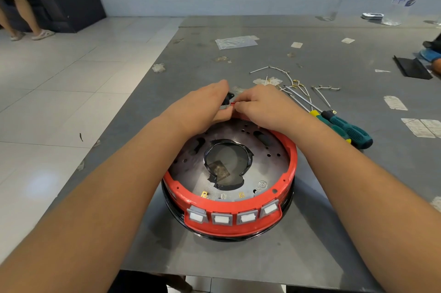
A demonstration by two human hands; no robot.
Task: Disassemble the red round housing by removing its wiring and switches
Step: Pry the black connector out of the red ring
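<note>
The red round housing (pixel 290 163) lies on the grey table (pixel 238 252), its metal plate with a taped centre hole facing up. Several grey switches (pixel 222 218) with white rockers sit in its near rim. Both hands meet at the far rim. My left hand (pixel 202 108) grips a small black part (pixel 229 98) sticking out beyond that rim. My right hand (pixel 265 107) has its fingers curled over the red far rim, pinching there next to the black part. What lies under the fingers is hidden.
Loose white wires with brass terminals (pixel 291 80) lie on the table beyond my right hand. Two green-handled screwdrivers (pixel 343 128) rest to the right of the housing. A plastic bag (pixel 236 42), paper scraps, bottles and a black piece sit further back. A person stands far left.
</note>
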